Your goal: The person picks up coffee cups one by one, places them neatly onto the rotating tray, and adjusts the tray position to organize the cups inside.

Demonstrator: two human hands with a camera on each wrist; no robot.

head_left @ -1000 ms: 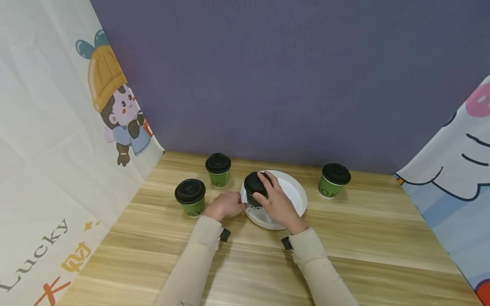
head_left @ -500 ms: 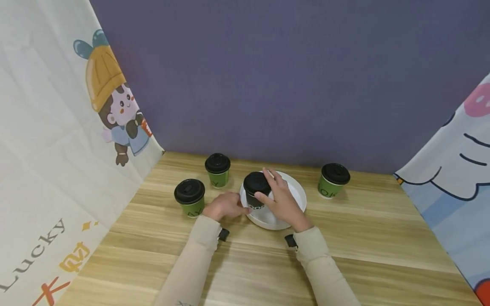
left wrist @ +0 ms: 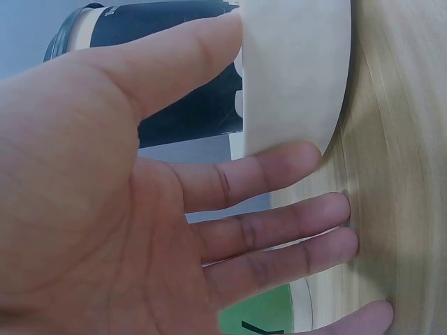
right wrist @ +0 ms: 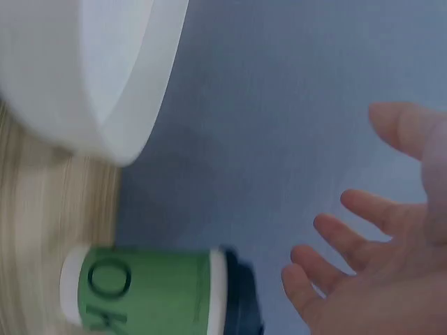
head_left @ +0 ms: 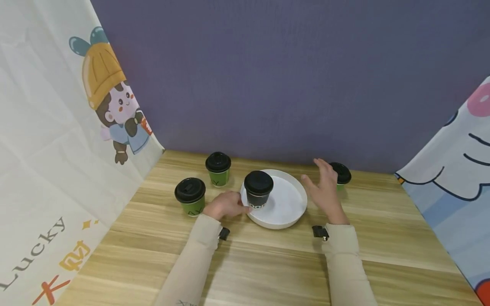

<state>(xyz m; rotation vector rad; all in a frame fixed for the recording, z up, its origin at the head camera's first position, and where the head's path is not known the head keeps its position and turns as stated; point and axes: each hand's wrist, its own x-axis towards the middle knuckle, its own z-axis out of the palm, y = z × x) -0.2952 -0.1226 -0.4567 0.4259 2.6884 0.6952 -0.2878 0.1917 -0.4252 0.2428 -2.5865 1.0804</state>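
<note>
A round white plate [head_left: 285,204] lies on the table, bearing an upright black paper cup [head_left: 257,195] with a black lid near its left side. My left hand [head_left: 228,205] is at the plate's left rim. Its thumb tip [left wrist: 227,35] touches the rim and the index finger [left wrist: 279,167] lies against the outer wall; the fingers are nearly straight. To the right of the plate, my right hand [head_left: 325,191] hovers with spread fingers, holding nothing. It partly hides a green cup [head_left: 340,175] with a black lid, marked "OK" in the right wrist view.
Two more green cups with black lids stand on the left, one nearer [head_left: 191,197] and one farther back [head_left: 218,170]. A purple-grey backdrop [head_left: 283,85] rises behind the wooden table [head_left: 260,263]. Printed cloths hang at both sides.
My right hand has left the black cup and moved right, toward the green cup there. The black cup stays on the plate. My left hand has hardly moved.
</note>
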